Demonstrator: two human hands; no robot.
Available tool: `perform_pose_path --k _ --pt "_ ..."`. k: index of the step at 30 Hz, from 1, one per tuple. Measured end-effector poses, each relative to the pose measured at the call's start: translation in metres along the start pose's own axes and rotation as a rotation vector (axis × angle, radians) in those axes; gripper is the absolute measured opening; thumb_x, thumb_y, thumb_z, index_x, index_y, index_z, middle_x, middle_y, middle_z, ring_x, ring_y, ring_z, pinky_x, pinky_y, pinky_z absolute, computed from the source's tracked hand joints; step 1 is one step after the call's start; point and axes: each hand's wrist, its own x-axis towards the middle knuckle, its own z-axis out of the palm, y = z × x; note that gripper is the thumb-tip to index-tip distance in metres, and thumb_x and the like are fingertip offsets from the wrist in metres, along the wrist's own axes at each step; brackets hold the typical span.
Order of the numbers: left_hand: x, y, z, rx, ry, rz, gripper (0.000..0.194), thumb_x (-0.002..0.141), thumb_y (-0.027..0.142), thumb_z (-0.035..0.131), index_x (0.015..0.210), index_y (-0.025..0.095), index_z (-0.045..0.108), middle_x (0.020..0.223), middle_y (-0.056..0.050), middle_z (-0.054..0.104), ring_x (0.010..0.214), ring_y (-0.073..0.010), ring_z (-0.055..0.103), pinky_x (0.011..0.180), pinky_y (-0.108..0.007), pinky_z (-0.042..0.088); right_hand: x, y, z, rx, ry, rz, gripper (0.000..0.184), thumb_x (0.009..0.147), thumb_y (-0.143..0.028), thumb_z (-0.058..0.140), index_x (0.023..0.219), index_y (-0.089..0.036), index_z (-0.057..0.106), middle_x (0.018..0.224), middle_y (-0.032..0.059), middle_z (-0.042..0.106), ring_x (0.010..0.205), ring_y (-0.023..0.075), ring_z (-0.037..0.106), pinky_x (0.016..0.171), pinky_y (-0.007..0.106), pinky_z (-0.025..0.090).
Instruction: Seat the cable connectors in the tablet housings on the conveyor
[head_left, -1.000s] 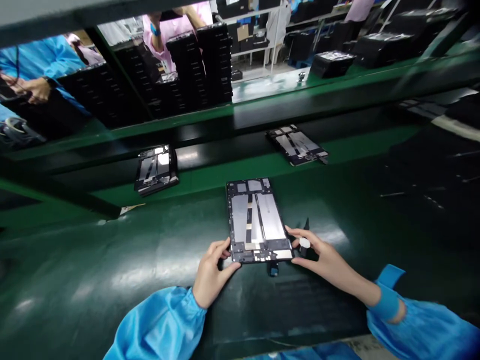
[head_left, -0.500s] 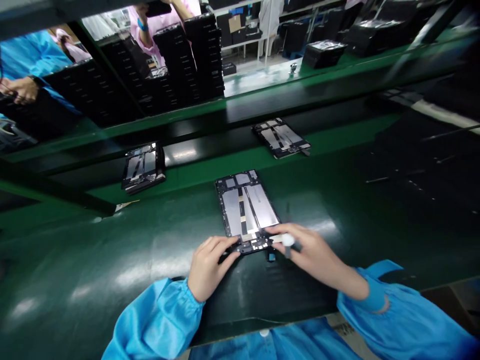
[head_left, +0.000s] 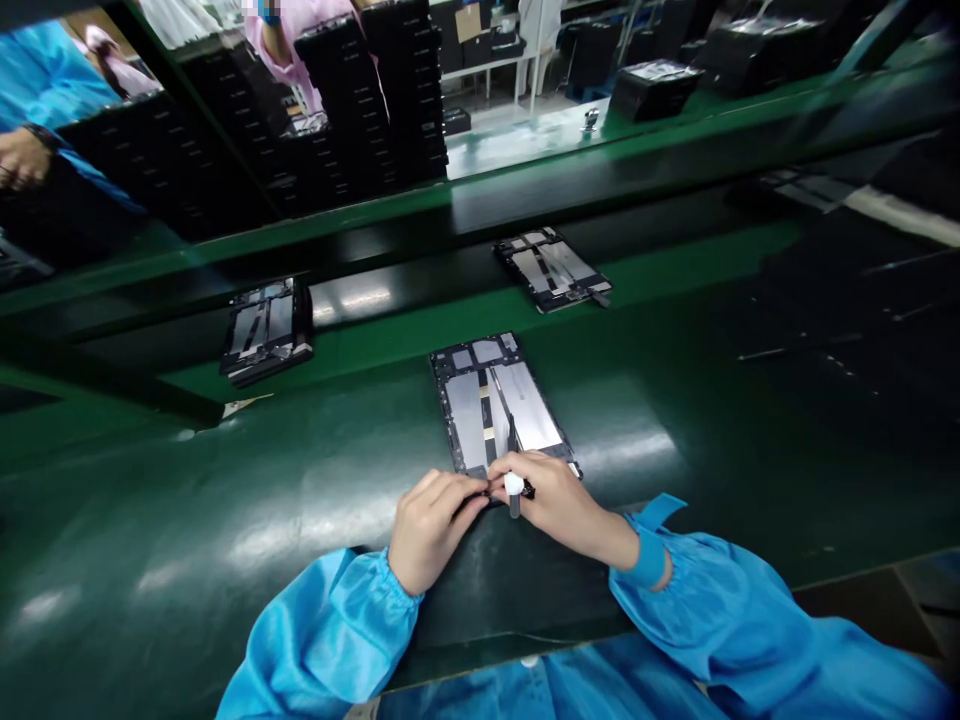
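Observation:
An opened tablet (head_left: 495, 405) lies flat on the dark green belt (head_left: 187, 510), its silver battery packs facing up. My left hand (head_left: 436, 530) curls over its near edge and holds it. Close beside that hand, my right hand (head_left: 555, 500) pinches a slim dark tool (head_left: 513, 470) with a white collar. The tool's tip lies over the tablet, near the central strip. My fingers hide the tablet's near edge.
Two more opened tablets (head_left: 266, 330) (head_left: 551, 268) lie on a raised green-edged shelf beyond. Behind them stand stacks of black trays (head_left: 367, 100). A co-worker's hand (head_left: 22, 158) and blue sleeve show at far left, and a person in pink (head_left: 292, 40) stands behind the stacks.
My right hand has moved left, next to my left hand, and the tool now points up along the tablet. The tablet has hardly moved.

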Motion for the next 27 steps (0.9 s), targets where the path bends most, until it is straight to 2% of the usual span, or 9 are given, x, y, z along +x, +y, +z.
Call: perform_pose_path --k 3,9,12,14,17,20,23,27 --pt "0.0 -0.001 0.001 -0.019 -0.004 -0.021 0.007 0.09 0.021 0.06 0.094 0.018 0.065 0.09 0.001 0.066 0.081 -0.0089 0.056 0.074 -0.021 0.044 0.002 -0.001 -0.001 0.014 -0.017 0.003 0.023 0.079 -0.001 0.061 0.093 -0.02 0.063 0.087 -0.0006 0.069 0.081 0.0162 0.063 0.073 0.025 0.044" --pt "-0.002 -0.001 0.0 -0.15 -0.128 -0.262 0.005 0.087 0.024 0.064 0.088 0.021 0.067 0.08 0.001 0.06 0.075 -0.0085 0.054 0.064 -0.019 0.041 0.001 -0.003 -0.005 0.111 -0.065 0.066 0.024 0.08 -0.002 0.059 0.095 -0.02 0.062 0.086 -0.0013 0.069 0.084 0.0151 0.063 0.075 0.024 0.045" --pt "-0.004 0.0 0.001 -0.143 -0.156 -0.298 0.006 0.087 0.025 0.064 0.088 0.02 0.067 0.081 0.0 0.058 0.074 -0.0087 0.053 0.062 -0.019 0.041 -0.002 0.0 -0.002 0.076 -0.043 0.016 0.024 0.08 -0.001 0.058 0.095 -0.02 0.06 0.088 -0.0001 0.068 0.085 0.0169 0.061 0.076 0.027 0.044" --pt "-0.006 0.002 0.0 -0.094 -0.14 -0.243 0.008 0.089 0.026 0.062 0.09 0.02 0.067 0.083 -0.001 0.058 0.077 -0.0093 0.053 0.066 -0.019 0.042 -0.005 0.003 0.001 0.05 -0.022 -0.042 0.029 0.079 0.002 0.056 0.098 -0.02 0.059 0.09 0.0008 0.067 0.086 0.0179 0.059 0.077 0.028 0.043" --pt "-0.011 0.005 -0.003 0.107 -0.09 -0.06 0.011 0.092 0.024 0.057 0.096 0.02 0.066 0.088 -0.002 0.059 0.081 -0.0107 0.052 0.069 -0.022 0.042 -0.007 0.006 0.004 0.039 -0.015 -0.103 0.038 0.075 0.006 0.052 0.103 -0.02 0.056 0.09 0.001 0.065 0.085 0.0182 0.057 0.077 0.029 0.042" --pt "-0.017 0.004 -0.008 0.282 -0.102 0.094 0.019 0.093 0.019 0.055 0.109 0.02 0.064 0.098 -0.003 0.061 0.084 -0.0124 0.051 0.07 -0.024 0.042 -0.007 0.006 0.005 0.038 -0.024 -0.126 0.046 0.07 0.01 0.049 0.105 -0.02 0.055 0.087 0.0003 0.064 0.082 0.018 0.054 0.076 0.028 0.041" --pt "-0.022 0.0 -0.01 0.289 -0.117 0.142 0.028 0.092 0.017 0.055 0.12 0.019 0.059 0.106 -0.004 0.061 0.09 -0.0138 0.051 0.076 -0.026 0.044 -0.006 0.006 0.005 0.023 -0.039 -0.122 0.047 0.07 0.01 0.049 0.107 -0.02 0.054 0.089 0.0014 0.064 0.082 0.0184 0.054 0.074 0.029 0.041" --pt "-0.025 -0.003 -0.008 0.28 -0.11 0.147 0.031 0.091 0.016 0.056 0.122 0.019 0.058 0.107 -0.004 0.06 0.091 -0.0142 0.052 0.077 -0.026 0.045 -0.007 0.006 0.005 0.01 -0.05 -0.115 0.043 0.074 0.007 0.051 0.108 -0.02 0.055 0.091 0.0028 0.064 0.083 0.0193 0.054 0.075 0.03 0.041"
